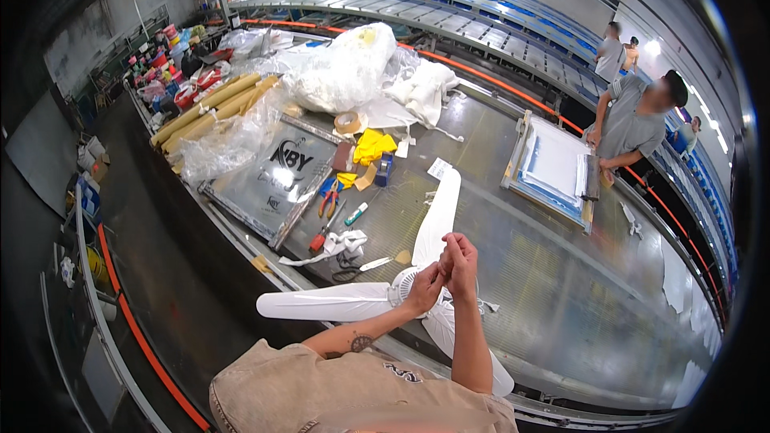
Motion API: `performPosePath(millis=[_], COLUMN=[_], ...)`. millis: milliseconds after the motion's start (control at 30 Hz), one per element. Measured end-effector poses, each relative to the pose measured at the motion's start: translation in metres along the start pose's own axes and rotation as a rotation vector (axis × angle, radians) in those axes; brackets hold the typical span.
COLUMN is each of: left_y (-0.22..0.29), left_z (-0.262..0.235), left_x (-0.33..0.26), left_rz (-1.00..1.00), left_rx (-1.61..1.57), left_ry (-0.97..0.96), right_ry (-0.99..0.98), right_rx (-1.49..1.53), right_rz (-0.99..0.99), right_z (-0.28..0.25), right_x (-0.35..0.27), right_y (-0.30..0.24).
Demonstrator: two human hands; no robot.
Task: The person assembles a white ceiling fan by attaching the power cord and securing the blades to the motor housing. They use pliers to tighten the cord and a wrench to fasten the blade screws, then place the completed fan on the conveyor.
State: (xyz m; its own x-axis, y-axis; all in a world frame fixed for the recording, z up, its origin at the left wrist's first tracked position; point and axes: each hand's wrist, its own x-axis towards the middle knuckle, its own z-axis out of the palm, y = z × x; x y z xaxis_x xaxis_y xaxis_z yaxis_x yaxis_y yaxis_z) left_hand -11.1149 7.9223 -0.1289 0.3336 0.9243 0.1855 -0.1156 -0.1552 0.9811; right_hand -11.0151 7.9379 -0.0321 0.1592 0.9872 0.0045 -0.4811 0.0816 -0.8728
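A white three-bladed ceiling fan (pixel 437 224) lies flat on the long glass-topped table (pixel 553 297), its round hub just under my hands. My left hand (pixel 423 287) and my right hand (pixel 460 260) are raised together above the hub, fingertips pinched against each other. Whatever small thing they pinch is too small to make out. One blade points away from me, one to the left, one back toward my body.
Scissors (pixel 346 271), pliers (pixel 328 200), a screwdriver (pixel 325 234), a marker (pixel 356 213), a tape roll (pixel 348 122), a yellow cloth (pixel 374 145), white rags and plastic bags lie left of the fan. At the right, a person in grey (pixel 634 116) leans over a printing frame (pixel 553 168).
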Motion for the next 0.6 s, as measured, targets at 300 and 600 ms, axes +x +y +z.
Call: performPosePath(millis=[300,600], left_y=[0.006,0.004], left_z=[0.005,0.011], left_x=[-0.001,0.002], left_rz=[0.034,0.034], left_rx=[-0.213,-0.134], left_ry=[0.035,0.070], right_ry=[0.075,0.102], right_rx=[0.045,0.057], right_rz=[-0.043,-0.037], right_z=[0.003,-0.003], right_x=[0.003,0.004], right_y=[0.010,0.009])
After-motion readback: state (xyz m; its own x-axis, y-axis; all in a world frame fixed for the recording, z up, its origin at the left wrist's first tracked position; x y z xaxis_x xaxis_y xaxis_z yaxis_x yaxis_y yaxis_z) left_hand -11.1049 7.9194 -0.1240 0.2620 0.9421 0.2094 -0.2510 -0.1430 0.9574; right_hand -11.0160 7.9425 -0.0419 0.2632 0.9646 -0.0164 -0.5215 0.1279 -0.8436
